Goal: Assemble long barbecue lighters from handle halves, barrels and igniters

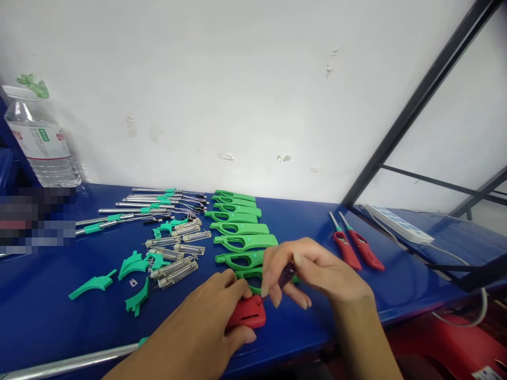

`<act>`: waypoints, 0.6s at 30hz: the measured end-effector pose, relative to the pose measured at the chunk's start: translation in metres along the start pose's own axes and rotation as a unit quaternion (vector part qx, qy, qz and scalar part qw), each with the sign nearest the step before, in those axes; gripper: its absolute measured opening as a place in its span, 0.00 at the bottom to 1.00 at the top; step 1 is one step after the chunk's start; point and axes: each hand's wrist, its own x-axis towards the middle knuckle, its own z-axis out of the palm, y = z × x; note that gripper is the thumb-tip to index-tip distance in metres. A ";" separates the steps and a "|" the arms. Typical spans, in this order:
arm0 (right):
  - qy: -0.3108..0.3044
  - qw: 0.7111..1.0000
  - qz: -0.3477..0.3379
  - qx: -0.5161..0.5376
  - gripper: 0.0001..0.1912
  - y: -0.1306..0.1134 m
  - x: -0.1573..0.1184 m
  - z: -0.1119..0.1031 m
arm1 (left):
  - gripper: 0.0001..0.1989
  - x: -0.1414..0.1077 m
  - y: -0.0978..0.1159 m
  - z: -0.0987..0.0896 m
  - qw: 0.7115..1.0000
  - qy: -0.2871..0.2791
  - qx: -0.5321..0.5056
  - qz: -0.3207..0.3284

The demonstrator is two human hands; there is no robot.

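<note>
My left hand (216, 316) is closed around a red lighter body (249, 312), its slotted end showing past the thumb. A metal tube (79, 361) with a bit of teal comes out from behind my left forearm; whether it joins the red body is hidden. Just to the right, my right hand (307, 269) is curled around a small dark purple, shiny stub (287, 274), whose kind I cannot make out. Green lighter shells (245, 243) with trigger loops lie in a row behind both hands, the nearest partly covered by the fingers.
Left on the blue table (47, 316) are teal triggers (93, 285), clear fuel tanks (178, 274) and metal tubes with wires (134, 210). Two red lighters (352, 248) lie at right, near a power strip (400, 224) and black frame (407, 116). A water bottle (43, 142) stands far left.
</note>
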 end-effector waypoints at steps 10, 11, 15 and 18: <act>0.048 0.996 0.044 0.054 0.18 -0.005 0.003 0.006 | 0.17 0.001 0.004 -0.004 1.000 -0.001 0.002 -0.010; 0.042 0.996 0.051 0.061 0.18 -0.004 0.002 0.006 | 0.17 0.001 0.004 -0.004 1.000 0.001 0.001 -0.009; 0.030 0.998 0.046 0.040 0.19 -0.002 -0.001 0.004 | 0.17 0.000 0.003 -0.004 1.000 -0.003 0.000 -0.004; 0.032 0.999 0.022 0.015 0.22 -0.001 -0.001 0.002 | 0.18 -0.001 0.002 -0.004 1.000 -0.004 0.002 -0.005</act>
